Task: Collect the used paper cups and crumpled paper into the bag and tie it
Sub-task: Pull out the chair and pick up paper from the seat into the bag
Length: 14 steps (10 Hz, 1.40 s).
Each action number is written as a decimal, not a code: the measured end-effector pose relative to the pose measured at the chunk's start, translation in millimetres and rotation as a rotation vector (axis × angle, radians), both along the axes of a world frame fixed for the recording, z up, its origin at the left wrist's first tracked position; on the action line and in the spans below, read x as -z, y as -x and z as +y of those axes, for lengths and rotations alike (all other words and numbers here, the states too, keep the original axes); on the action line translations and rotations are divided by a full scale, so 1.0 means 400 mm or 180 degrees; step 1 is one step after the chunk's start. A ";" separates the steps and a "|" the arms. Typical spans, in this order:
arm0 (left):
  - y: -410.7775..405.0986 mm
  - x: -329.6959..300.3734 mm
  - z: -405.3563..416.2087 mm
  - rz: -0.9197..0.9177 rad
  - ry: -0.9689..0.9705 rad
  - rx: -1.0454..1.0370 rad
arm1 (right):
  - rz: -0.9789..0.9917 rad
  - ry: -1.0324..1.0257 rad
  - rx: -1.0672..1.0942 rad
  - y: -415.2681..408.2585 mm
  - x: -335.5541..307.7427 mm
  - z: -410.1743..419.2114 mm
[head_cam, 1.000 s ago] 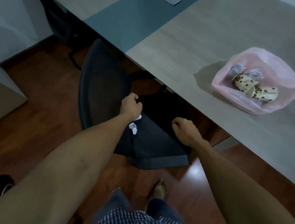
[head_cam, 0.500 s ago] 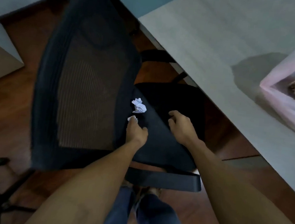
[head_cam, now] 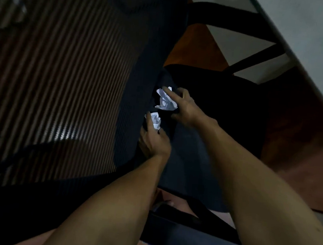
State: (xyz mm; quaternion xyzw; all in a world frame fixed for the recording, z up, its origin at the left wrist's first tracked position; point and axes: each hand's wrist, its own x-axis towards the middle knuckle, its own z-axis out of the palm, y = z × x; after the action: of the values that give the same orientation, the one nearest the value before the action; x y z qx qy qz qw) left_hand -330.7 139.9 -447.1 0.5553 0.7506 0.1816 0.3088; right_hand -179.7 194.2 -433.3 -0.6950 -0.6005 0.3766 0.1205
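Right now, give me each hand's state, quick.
Left hand: closing on the smaller crumpled paper, fingers around it.
Right hand: fingers on the larger crumpled paper, pinching it.

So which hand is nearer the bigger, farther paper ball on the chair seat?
Right. The right hand has its fingers on the bigger paper ball. The left hand is nearer the camera, at the smaller paper ball, apart from the bigger one.
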 end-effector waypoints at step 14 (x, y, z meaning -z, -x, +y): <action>-0.512 -1.097 -0.203 -0.1146 -0.0313 0.3992 | -0.0702 -0.1306 0.4515 -0.279 -1.066 -0.823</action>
State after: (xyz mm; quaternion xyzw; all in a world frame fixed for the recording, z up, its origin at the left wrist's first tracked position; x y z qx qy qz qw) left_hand -125.9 58.6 -8.1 0.8621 0.2118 0.0913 0.4512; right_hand -68.0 -135.1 -6.7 -0.9130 -0.0748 0.0169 0.4008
